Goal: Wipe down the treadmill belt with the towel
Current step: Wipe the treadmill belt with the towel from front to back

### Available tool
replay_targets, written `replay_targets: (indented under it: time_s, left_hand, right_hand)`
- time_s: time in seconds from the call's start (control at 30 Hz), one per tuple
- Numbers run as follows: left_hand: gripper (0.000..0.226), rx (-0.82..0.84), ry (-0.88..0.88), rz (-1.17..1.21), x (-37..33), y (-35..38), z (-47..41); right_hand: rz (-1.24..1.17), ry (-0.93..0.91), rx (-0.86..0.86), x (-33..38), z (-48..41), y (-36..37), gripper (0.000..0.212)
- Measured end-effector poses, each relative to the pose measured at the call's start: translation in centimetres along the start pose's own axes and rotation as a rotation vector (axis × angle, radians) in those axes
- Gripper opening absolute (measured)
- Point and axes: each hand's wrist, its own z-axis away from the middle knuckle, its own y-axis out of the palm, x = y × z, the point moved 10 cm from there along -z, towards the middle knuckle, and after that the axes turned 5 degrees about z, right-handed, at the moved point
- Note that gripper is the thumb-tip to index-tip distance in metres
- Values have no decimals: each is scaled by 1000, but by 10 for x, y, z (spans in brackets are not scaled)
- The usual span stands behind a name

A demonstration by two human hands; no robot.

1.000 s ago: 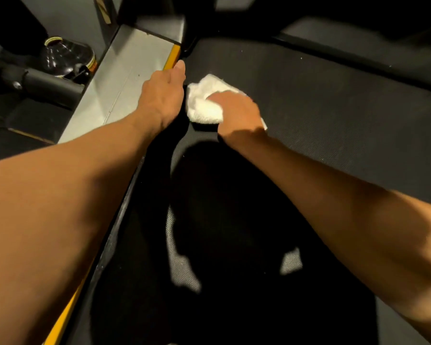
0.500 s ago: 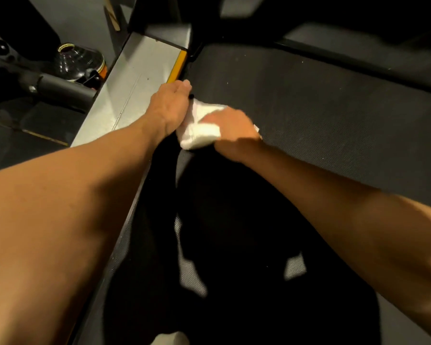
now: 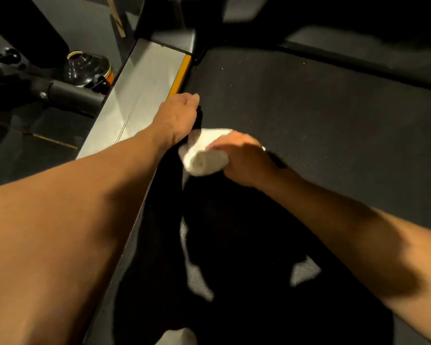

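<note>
A bunched white towel (image 3: 204,155) lies on the dark treadmill belt (image 3: 309,115) near its left edge. My right hand (image 3: 244,161) grips the towel from the right and presses it onto the belt. My left hand (image 3: 178,115) rests on the belt's left edge beside the grey side rail (image 3: 139,95); its fingers curl down over the edge, with the fingertips hidden. A dark shadow covers the near part of the belt.
A yellow strip (image 3: 181,75) runs along the rail's inner edge. Left of the rail are a black metal bar (image 3: 67,93) and a dark glossy object (image 3: 87,68) on the floor. The treadmill's dark front housing (image 3: 358,46) borders the belt at the back.
My right hand has dragged the towel toward me along the belt's left edge. My left hand has slid back along the rail with it.
</note>
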Motion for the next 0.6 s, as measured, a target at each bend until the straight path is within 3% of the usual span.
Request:
replay_targets:
  time_s: [0.1,0.17,0.23,0.3,0.4,0.6]
  left_hand:
    - [43,103,86,-190,1,12,12]
    - [43,154,120,-281,4,21,19]
    - [43,168,130,-313,5,24,20]
    - [42,150,135,-314,-1,21,17]
    - [44,121,111,-317,-7,17,11]
    - [40,123,137,-387,0,22,10]
  right_hand:
    - [0,-184,190,42,56,19,30]
    - [-15,-119,105,26,44,-7,28]
    - [170,26,-33,-12,11,-44,18]
    - [173,178,-183,-60,-15,-72,22]
    - [151,219,-185,-74,-19,-46,33]
    - [-102,-74,-66,12,39,-19,35]
